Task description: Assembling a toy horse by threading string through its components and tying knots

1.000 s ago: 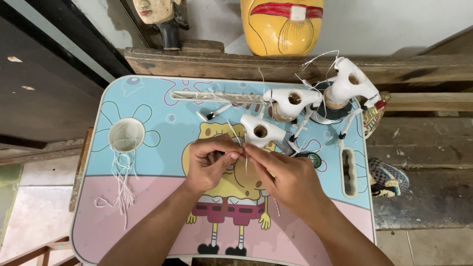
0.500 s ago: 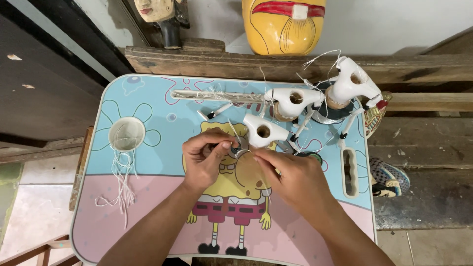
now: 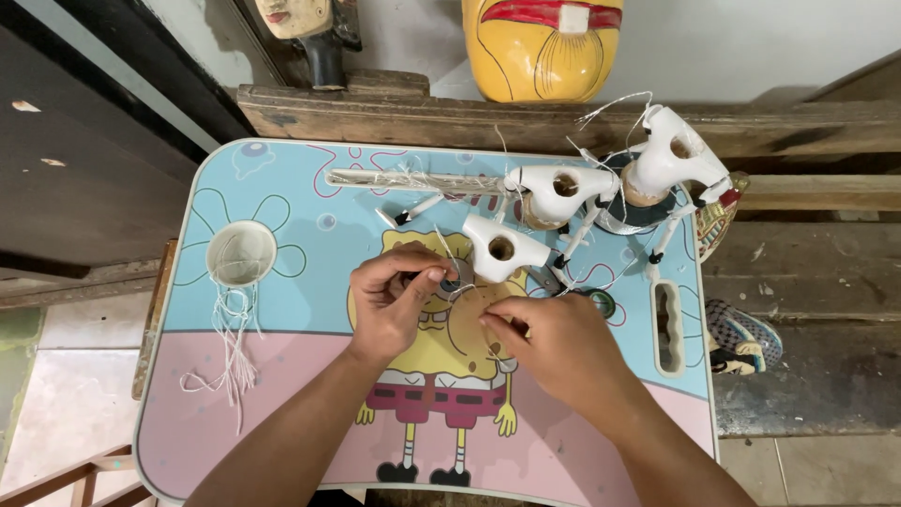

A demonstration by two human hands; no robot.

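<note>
a small cartoon-printed table [image 3: 282, 422] stands on a pale tiled floor [image 3: 47, 413]. behind the table runs a worn wooden shelf [image 3: 422, 117] against a white wall [image 3: 713, 47]; right of the table lie grey wooden planks [image 3: 807, 272].

Soft, even daylight gives a sharp picture with only faint shadows, while the left edge is dim.

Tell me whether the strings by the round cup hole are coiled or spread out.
Spread out: the white strings trail loosely from the cup hole down across the tabletop.
</note>
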